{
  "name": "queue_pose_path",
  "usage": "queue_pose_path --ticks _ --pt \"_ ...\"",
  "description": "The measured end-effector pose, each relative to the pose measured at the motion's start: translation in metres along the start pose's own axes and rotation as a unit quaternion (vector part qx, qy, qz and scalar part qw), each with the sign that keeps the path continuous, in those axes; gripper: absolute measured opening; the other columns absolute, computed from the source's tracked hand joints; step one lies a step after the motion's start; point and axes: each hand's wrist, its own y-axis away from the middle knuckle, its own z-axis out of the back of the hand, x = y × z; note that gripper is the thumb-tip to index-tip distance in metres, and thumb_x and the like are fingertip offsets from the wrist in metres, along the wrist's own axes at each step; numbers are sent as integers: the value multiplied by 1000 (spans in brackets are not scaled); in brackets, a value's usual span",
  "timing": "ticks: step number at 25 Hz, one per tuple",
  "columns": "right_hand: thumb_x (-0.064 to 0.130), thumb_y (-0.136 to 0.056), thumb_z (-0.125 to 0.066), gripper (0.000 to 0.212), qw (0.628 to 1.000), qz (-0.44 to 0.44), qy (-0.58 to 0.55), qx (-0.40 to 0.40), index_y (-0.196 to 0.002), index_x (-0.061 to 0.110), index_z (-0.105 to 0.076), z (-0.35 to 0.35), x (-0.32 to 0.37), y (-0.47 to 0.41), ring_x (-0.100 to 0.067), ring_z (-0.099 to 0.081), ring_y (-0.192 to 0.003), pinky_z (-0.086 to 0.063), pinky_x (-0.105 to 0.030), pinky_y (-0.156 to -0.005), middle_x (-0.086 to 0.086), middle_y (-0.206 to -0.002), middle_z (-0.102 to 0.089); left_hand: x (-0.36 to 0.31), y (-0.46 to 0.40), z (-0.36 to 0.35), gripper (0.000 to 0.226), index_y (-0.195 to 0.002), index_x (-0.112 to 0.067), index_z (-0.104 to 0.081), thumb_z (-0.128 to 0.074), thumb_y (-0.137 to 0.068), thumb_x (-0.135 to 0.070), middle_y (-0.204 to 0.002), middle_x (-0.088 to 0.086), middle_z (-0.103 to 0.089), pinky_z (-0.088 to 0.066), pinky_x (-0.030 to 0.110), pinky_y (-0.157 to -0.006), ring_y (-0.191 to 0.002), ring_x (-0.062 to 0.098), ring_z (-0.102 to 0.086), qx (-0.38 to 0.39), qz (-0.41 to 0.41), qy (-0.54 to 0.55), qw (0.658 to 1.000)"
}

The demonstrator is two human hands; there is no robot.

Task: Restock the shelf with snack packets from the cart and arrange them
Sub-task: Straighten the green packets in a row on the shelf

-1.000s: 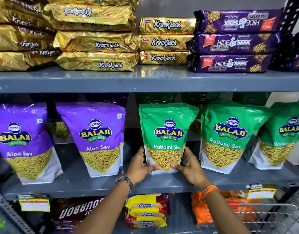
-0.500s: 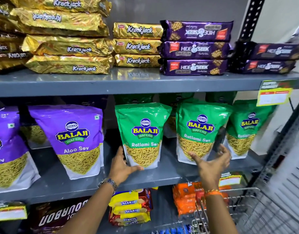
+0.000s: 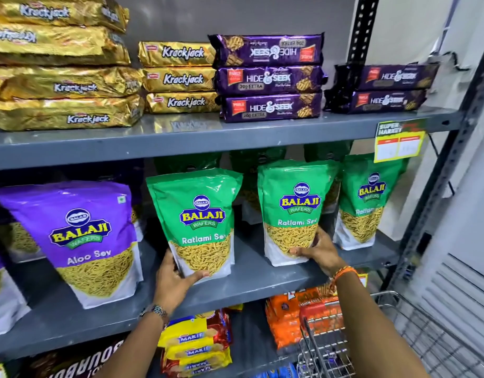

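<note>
Green Balaji Ratlami Sev packets stand upright on the grey middle shelf. My left hand grips the lower left corner of the left green packet, thumb across its front. My right hand holds the lower right corner of the middle green packet. A third green packet stands at the right end. A purple Aloo Sev packet stands to the left. More green packets sit behind in shadow. The wire cart is at the bottom right.
The top shelf carries gold Krackjack packs and purple Hide & Seek packs. Below are Marie biscuits and orange packs. A yellow price tag hangs from the top shelf edge. A black upright post and a white wall bound the right side.
My right hand moved from open in front of the middle green packet to gripping its lower right corner. My left hand stays on the left green packet. The view shifted right.
</note>
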Motion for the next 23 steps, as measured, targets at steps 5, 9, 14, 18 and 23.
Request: queue_pose_path --ticks 5,9,14,18,23 --pt "37 -31 -105 109 999 -16 -25 27 -128 22 -58 4 -6 -2 -18 -70 -115 -58 -31 -97 3 -117 -78 2 -1 0 87 -135 -27 -49 -93 -60 -22 -126 -6 -68 -56 44 -98 -117 15 -66 3 -9 5 1000" --pt "38 -31 -105 111 999 -25 -25 30 -130 21 -57 4 -7 -3 -18 -69 -118 -57 -31 -98 2 -118 -78 1 0 -2 88 -137 -28 -47 -92 -61 -21 -127 -6 -68 -56 39 -97 -117 14 -66 8 -13 6 1000" --pt "30 -36 -104 100 998 -38 -9 39 -125 23 -60 4 -5 -3 -28 -66 -124 -52 -46 -107 -8 -126 -74 -2 2 -6 83 -132 -32 -48 -91 -63 -14 -123 -9 -68 -53 26 -90 -111 8 -66 0 -16 4 1000" --pt "19 -42 -101 104 998 -44 -5 44 -134 15 -55 4 -6 -4 -29 -64 -126 -54 -44 -107 -11 -130 -72 -4 3 -7 77 -122 -43 -51 -90 -63 -11 -107 -28 -69 -50 8 -80 -97 -11 -66 1 -6 -2 1000" --pt "19 -43 -104 105 996 -55 -27 68 -135 19 -54 8 -6 -7 -22 -67 -122 -59 -31 -96 -3 -126 -74 -10 4 -7 84 -134 -22 -49 -89 -61 -8 -107 -20 -70 -54 3 -77 -93 -16 -67 7 8 21 1000"
